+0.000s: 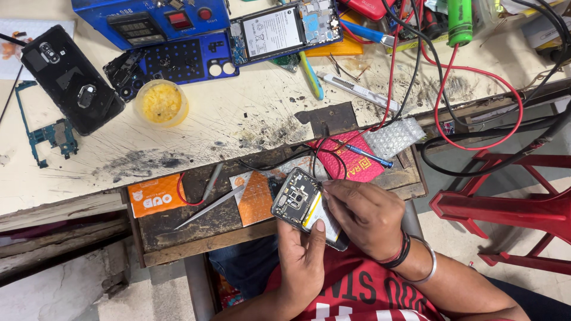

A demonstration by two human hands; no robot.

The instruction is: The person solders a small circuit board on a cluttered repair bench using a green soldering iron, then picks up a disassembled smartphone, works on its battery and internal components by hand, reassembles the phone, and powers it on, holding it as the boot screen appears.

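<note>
My left hand (303, 255) holds an opened phone (297, 199) from below, thumb resting on its battery. The phone's back is off, showing its circuit board and camera module. My right hand (366, 217) lies over the phone's right side, fingers curled and pressing at its edge near the board. Both hands are over my lap, just in front of an open wooden drawer (178, 238). On the drawer floor lie metal tweezers (208, 208) beside the phone.
The drawer holds orange cards (156, 195), a red packet (351, 156), a blue pen (369, 156) and bubble wrap (395, 137). On the worn bench: another opened phone (284, 31), a black back cover (68, 77), a yellow paste jar (160, 102), a blue power unit (148, 18), red and black wires. Red stool (505, 205) at right.
</note>
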